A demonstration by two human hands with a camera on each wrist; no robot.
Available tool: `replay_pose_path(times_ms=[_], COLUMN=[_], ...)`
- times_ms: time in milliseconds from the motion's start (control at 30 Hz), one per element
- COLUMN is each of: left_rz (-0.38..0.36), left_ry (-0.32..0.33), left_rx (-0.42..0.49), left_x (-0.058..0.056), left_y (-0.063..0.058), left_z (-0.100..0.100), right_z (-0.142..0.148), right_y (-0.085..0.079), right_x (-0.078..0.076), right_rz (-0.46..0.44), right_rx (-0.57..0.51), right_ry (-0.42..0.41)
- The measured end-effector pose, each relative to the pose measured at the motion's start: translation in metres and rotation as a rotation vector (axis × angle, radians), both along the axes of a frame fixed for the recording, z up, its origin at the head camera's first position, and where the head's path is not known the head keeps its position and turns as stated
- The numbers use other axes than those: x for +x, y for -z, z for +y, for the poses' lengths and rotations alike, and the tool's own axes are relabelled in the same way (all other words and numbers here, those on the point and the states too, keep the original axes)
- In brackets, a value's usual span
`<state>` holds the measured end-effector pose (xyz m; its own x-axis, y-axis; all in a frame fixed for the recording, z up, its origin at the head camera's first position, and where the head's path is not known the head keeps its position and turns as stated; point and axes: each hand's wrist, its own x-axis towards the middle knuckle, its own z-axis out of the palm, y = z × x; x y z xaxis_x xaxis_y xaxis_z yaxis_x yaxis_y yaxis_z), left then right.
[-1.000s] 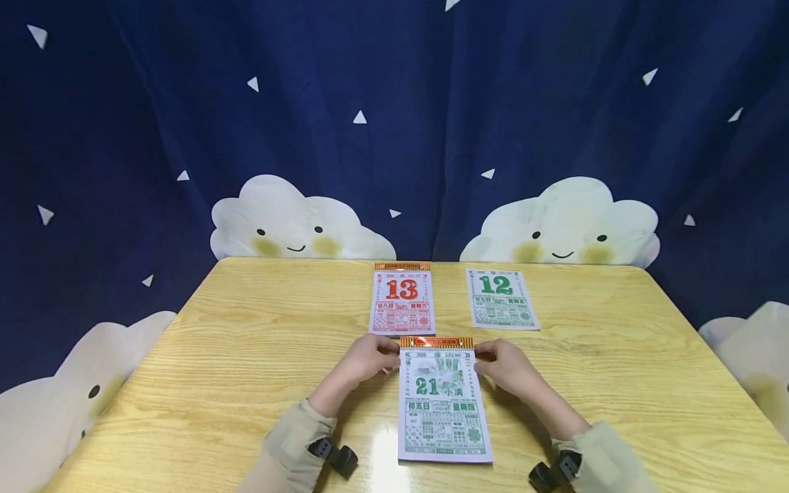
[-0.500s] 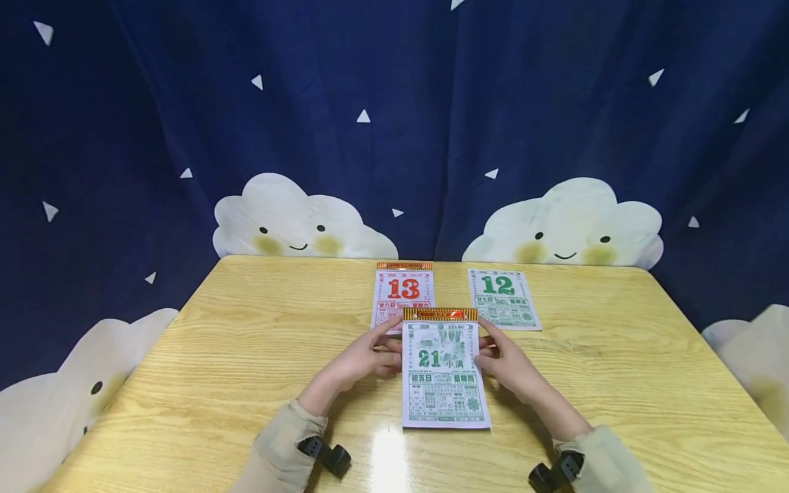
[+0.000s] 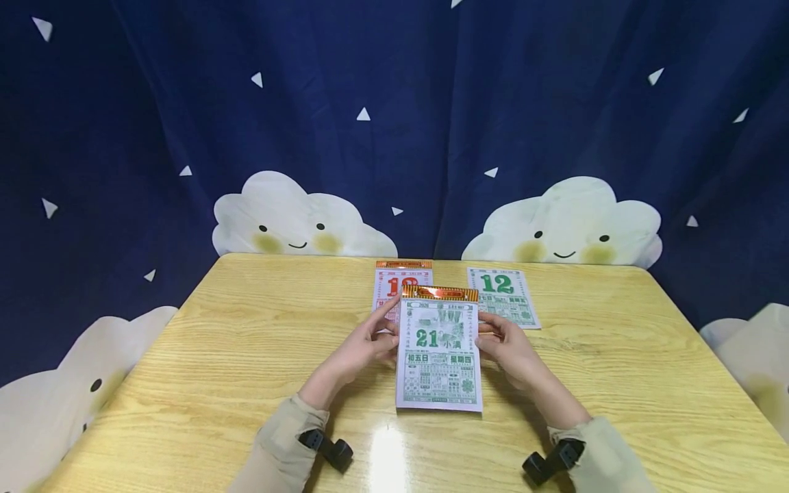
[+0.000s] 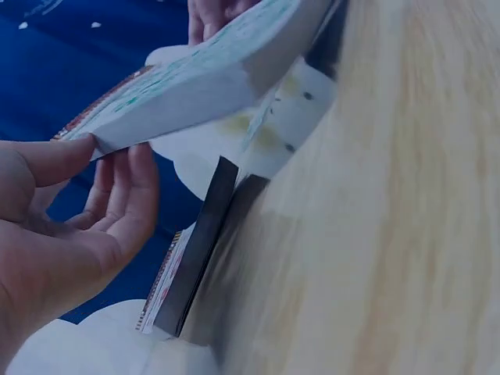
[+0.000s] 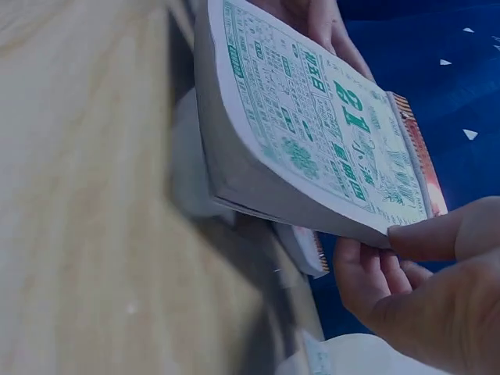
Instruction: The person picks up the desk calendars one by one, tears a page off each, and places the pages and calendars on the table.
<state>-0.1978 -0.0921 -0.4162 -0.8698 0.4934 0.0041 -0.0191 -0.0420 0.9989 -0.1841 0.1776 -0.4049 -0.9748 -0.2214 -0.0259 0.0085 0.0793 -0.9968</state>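
Observation:
A thick tear-off calendar with a green "21" and an orange-and-gold header strip is held above the table by both hands. On its left edge my left hand grips it, thumb on top and fingers beneath, as the left wrist view shows. My right hand pinches the opposite edge the same way. From the right wrist view, the green-printed pad is tilted and clear of the wood. Behind it lies a second calendar with a red "13", partly hidden by the held one.
A loose sheet with a green "12" lies at the back right of the wooden table, its lower left corner covered. A dark blue curtain with white clouds hangs behind the back edge. Black wrist cameras sit on both sleeves.
Both hands have lifted the "21" calendar off the table and moved it away from me, so it now overlaps the red "13" calendar in the head view.

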Motion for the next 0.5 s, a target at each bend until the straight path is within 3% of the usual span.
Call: replay_pose_path(times_ms=[133,267,500], left_rz=[-0.024,-0.058,-0.052], left_ry=[-0.047,-0.075,-0.008], left_rx=[0.062,0.142,0.37], left_x=[-0.002,-0.001,0.003], left_y=[-0.001,-0.002,-0.012], left_z=[0.0,0.0,0.002], right_z=[-0.001,-0.001,-0.003], right_y=[-0.009,-0.019,-0.042], right_x=[-0.004,-0.004,-0.003], right_rz=[-0.022,-0.043,-0.014], right_rx=[0.023,-0.026,-0.118], right_ry=[0.035,0.022,-0.057])
